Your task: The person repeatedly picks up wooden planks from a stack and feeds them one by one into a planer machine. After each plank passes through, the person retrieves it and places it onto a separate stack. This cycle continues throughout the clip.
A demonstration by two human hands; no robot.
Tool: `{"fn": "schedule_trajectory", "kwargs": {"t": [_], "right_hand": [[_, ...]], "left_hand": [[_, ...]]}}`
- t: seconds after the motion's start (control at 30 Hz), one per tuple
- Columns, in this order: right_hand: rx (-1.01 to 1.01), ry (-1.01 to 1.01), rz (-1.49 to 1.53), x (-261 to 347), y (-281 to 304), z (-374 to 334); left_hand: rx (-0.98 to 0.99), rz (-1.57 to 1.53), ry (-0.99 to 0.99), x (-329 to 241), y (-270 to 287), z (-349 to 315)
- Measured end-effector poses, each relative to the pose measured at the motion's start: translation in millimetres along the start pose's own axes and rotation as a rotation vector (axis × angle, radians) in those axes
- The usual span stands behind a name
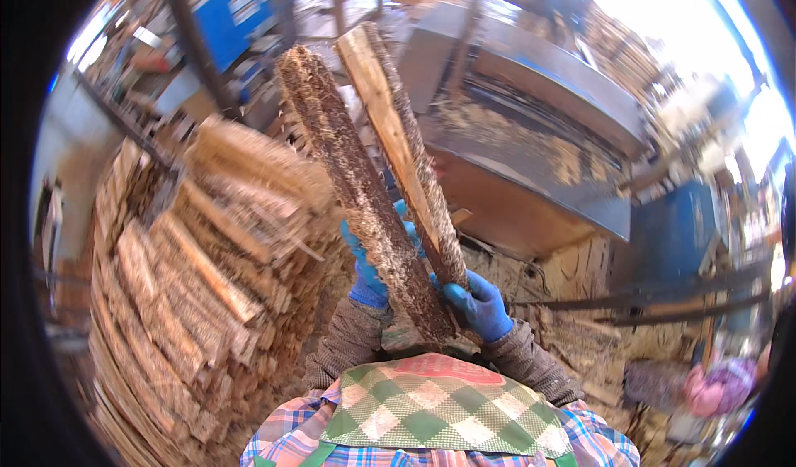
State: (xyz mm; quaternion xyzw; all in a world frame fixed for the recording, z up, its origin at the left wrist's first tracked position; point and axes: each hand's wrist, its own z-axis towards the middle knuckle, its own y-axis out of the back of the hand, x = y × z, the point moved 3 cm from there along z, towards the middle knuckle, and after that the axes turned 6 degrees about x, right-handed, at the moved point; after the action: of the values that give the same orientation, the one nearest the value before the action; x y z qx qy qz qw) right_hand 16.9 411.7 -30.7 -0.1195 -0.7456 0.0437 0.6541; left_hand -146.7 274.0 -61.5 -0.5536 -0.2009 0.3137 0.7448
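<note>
Two long pieces of rough, bark-covered wood slab rise in front of me, their far ends tilted up and to the left. My left hand point(370, 255), in a blue glove, is wrapped round the darker, bark-faced slab point(348, 156); that slab hides part of the palm. Gloved the same way, my right hand point(482, 305) grips the lower end of the second slab point(406, 152), which shows a pale cut face and bark along its edge. The two slabs lie close together at the near end and spread apart toward the far end.
A tall stack of rough slabs point(178, 301) stands close on my left. Ahead to the right is a large metal machine point(531, 160) with wood chips on its bed. A metal rail point(647, 301) crosses at right. Another person point(717, 384) is at the lower right.
</note>
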Motion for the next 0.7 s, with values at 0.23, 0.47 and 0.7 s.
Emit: {"fn": "schedule_trajectory", "kwargs": {"t": [0.23, 0.47, 0.7], "right_hand": [[-0.411, -0.157, 0.574, -14, 127, -52], [-0.854, -0.031, 0.356, -38, 182, -140], [-1.128, 0.096, 0.287, 8, 231, -137]], "left_hand": [[0.611, -0.818, 0.813, 126, 138, 82], [0.195, -0.742, 0.922, 180, 192, 30], [-0.223, -0.183, 0.791, 165, 120, 50]]}}
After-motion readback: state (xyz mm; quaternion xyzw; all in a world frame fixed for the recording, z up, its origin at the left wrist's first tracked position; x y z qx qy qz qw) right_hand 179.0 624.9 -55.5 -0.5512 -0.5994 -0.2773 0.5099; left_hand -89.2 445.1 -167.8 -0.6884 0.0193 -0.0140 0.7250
